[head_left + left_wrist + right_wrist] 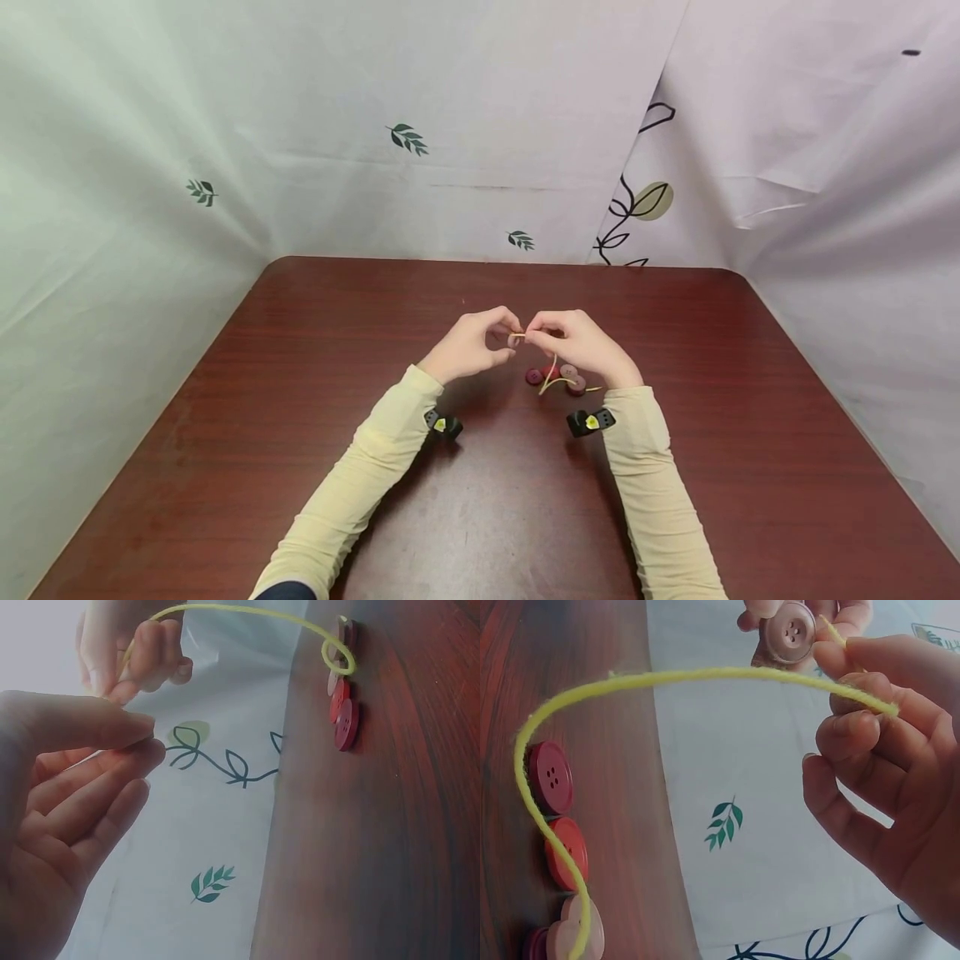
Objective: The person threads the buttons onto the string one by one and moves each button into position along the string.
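My left hand (472,343) pinches a pale pink four-hole button (789,631) by its edge, above the table. Close beside it, my right hand (581,340) grips a yellow cord (705,673) between thumb and fingers. The cord's short tip (831,630) points at the button's face; whether it enters a hole cannot be told. From the right hand the rest of the cord droops to the tabletop. It lies there over several loose buttons, among them a maroon button (551,778), a red button (568,853) and a pale pink button (568,372).
A dark reddish-brown wooden table (315,400) carries everything. Behind and at both sides hangs a white cloth (337,83) with leaf prints. A small black wrist camera (442,423) is on the left wrist, and another black camera (590,422) is on the right.
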`<state>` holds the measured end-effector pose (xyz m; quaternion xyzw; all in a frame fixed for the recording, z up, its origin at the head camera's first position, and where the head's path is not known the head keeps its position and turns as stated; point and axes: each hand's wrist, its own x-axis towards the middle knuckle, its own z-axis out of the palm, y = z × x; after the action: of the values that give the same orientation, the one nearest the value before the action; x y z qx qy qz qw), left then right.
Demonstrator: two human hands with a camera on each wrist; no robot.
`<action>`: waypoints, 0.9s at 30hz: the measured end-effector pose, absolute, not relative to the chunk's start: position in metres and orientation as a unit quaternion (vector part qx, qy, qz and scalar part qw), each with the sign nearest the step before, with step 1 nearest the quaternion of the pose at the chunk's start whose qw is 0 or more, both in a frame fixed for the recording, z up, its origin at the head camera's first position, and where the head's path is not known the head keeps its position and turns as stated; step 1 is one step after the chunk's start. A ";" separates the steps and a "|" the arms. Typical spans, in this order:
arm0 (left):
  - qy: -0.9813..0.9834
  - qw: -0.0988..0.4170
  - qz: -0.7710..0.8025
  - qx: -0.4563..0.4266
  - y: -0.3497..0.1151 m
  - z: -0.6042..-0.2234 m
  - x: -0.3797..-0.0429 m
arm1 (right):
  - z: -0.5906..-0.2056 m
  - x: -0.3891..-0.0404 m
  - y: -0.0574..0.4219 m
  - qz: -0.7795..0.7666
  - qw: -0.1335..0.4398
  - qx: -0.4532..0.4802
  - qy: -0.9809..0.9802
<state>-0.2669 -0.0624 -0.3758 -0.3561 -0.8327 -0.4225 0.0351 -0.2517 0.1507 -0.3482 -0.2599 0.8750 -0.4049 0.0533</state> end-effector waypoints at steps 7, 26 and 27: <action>-0.818 0.034 -0.451 -0.354 -0.063 -0.374 -0.266 | -0.349 -0.253 0.152 -0.384 0.048 -0.261 0.884; -0.821 0.046 -0.436 -0.366 -0.061 -0.375 -0.265 | -0.354 -0.255 0.148 -0.381 0.065 -0.269 0.883; -0.821 0.050 -0.432 -0.369 -0.061 -0.375 -0.265 | -0.354 -0.255 0.148 -0.380 0.064 -0.271 0.882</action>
<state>-0.2654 -0.0611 -0.3754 -0.3690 -0.8212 -0.4324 0.0498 -0.2552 0.1480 -0.3541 -0.2712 0.8819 -0.3804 0.0635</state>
